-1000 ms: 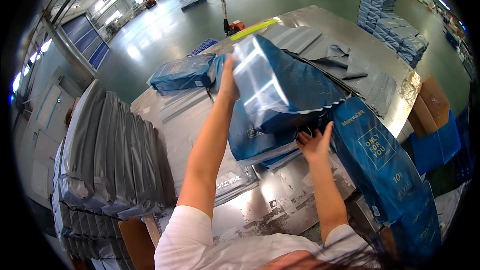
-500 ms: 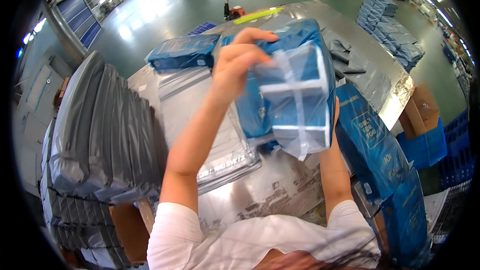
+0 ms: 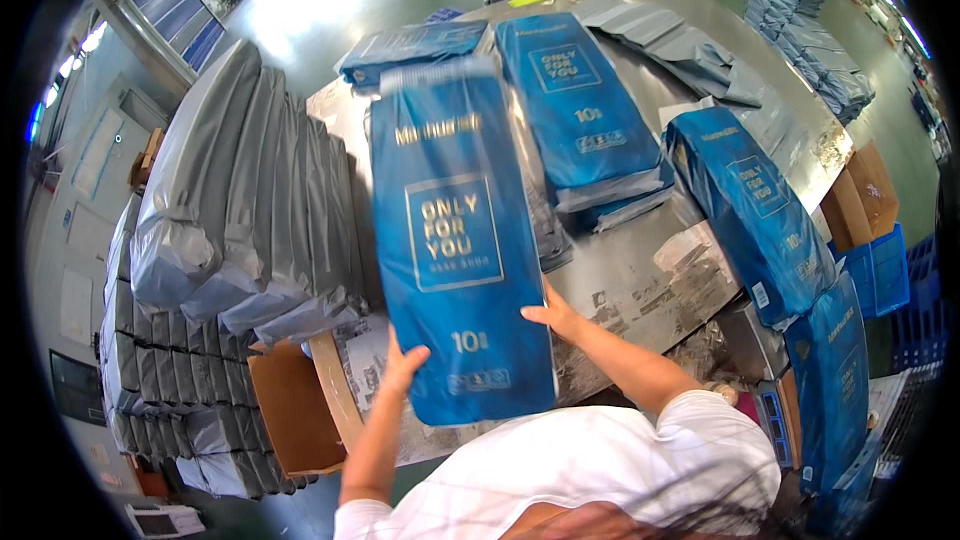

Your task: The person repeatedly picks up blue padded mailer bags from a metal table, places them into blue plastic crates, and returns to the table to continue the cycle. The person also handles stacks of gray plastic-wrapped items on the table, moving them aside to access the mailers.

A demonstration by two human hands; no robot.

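A long blue plastic pack (image 3: 460,285) with pale print lies face up between my hands, its near end close to my body. My left hand (image 3: 404,362) grips its left edge, thumb on top and fingers hidden beneath. My right hand (image 3: 553,317) holds the right edge, a little farther up, thumb over the top. The far end of this pack covers part of the grey plastic bags under it. Just right of it, a second blue pack (image 3: 580,110) lies on top of other blue packs on the metal table (image 3: 640,270).
Bulging grey bags (image 3: 250,200) are stacked high at left, above a cardboard box (image 3: 295,410). Another blue pack (image 3: 415,45) lies at the far left of the table, and more blue packs (image 3: 750,210) line its right edge. Flat grey bags (image 3: 670,45) lie at the back.
The blue pack with its clear wrapped end, raised before, now lies lengthwise and face up nearer me. Both hands have come down to its sides. The view has shifted slightly.
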